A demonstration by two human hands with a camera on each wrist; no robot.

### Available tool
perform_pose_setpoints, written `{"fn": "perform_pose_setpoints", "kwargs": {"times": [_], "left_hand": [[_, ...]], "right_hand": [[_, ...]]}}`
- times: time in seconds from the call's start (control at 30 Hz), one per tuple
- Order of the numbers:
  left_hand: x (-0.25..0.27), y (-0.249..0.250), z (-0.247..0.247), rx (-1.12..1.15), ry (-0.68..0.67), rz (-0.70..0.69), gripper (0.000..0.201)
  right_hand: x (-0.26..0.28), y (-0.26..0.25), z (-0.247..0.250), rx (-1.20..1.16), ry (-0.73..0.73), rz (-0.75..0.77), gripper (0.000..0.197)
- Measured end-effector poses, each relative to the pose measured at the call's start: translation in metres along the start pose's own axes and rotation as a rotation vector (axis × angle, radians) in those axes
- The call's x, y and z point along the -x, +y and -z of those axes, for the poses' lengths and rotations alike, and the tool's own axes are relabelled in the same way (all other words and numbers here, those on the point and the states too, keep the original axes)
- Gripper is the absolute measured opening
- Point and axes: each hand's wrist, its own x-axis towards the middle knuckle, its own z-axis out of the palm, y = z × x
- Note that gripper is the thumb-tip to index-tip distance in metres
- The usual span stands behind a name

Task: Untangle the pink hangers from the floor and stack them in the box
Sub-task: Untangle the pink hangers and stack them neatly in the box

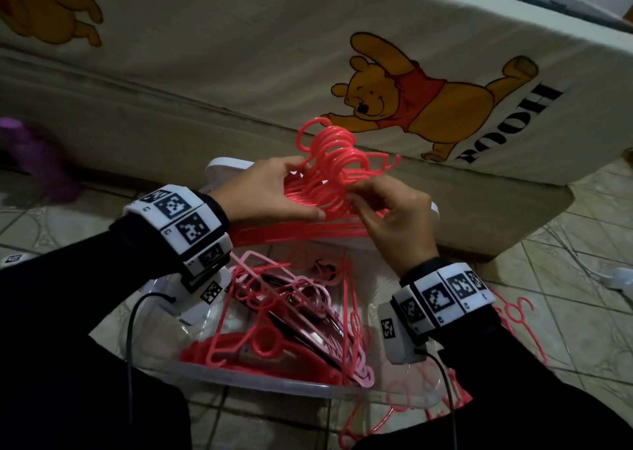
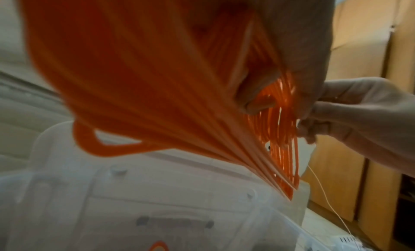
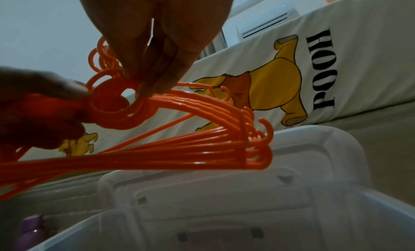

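Pink plastic everywhere, but I'd say I'm maybe past the halfway mark. The clear box point(image 1: 239, 379) right in front of me already has a heap of hangers point(image 1: 284, 316) lying in it, not exactly neatly, some paler pink ones on top. What's left, as far as I can tell: a few loose hangers on the floor point(image 1: 517, 312) off to the right of the box and near its front edge, plus the bundle of hangers point(image 1: 329, 175) I've got in the air over the far end of the box, above its white lid point(image 3: 247, 189).

My left hand point(image 1: 270, 189) is wrapped around the bundle near the necks, thumb underneath, fingers curled over the top, taking the weight. My right hand point(image 1: 390, 216) comes in from the right, fingertips point(image 3: 148, 77) pinching at the hook rings, wrist bent down. Hooks are mostly lined up and point away from me toward the Pooh bedsheet point(image 1: 428, 100). I reckon it just needs squaring up, then lowering in.
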Motion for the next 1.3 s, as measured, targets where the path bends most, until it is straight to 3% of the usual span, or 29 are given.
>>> {"fn": "perform_pose_setpoints", "kwargs": {"times": [0.07,0.23,0.33,0.4,0.47,0.57,0.63,0.8,0.9,1.0,1.1,1.2,1.3], "left_hand": [[0.0,-0.004,0.002,0.033,0.019,-0.001,0.043],[-0.003,-0.006,0.004,-0.02,0.002,0.015,0.044],[-0.002,-0.006,-0.004,-0.02,-0.067,0.032,0.04],[0.0,-0.004,-0.012,0.011,-0.129,0.019,0.04],[0.001,-0.001,-0.015,0.012,-0.172,0.007,0.052],[-0.001,0.001,-0.013,-0.227,-0.216,-0.028,0.068],[0.0,0.001,-0.012,-0.437,-0.201,-0.067,0.06],[0.003,0.002,-0.015,-0.999,0.103,-0.106,0.05],[0.003,0.0,-0.019,-0.975,0.119,-0.079,0.037],[0.002,-0.006,-0.018,-0.944,0.1,-0.006,0.026],[-0.001,-0.013,-0.011,-0.92,0.099,0.059,0.022],[-0.002,-0.021,0.005,-0.855,0.143,0.08,0.016],[-0.003,-0.021,0.018,-0.829,0.189,0.063,0.008]], "right_hand": [[-0.002,0.0,0.002,0.054,-0.046,0.023,0.014],[-0.003,0.02,0.013,0.446,-0.277,-0.072,0.069],[0.002,0.018,0.007,0.525,-0.408,-0.065,0.086],[0.005,0.017,0.0,0.561,-0.472,0.008,0.077],[0.006,0.017,-0.004,0.563,-0.459,0.033,0.05],[0.005,0.013,0.0,0.547,-0.447,-0.021,0.02],[0.003,0.011,0.002,0.559,-0.492,-0.008,0.009],[-0.002,0.018,0.001,0.49,-0.5,-0.122,0.018],[0.0,0.022,-0.002,0.398,-0.497,-0.172,0.026],[0.002,0.026,-0.007,0.257,-0.535,-0.246,0.047],[0.003,0.034,-0.002,0.218,-0.466,-0.224,0.059],[0.002,0.047,0.012,0.292,-0.313,-0.236,0.038],[0.003,0.062,0.02,0.356,-0.36,-0.382,0.03]]}}
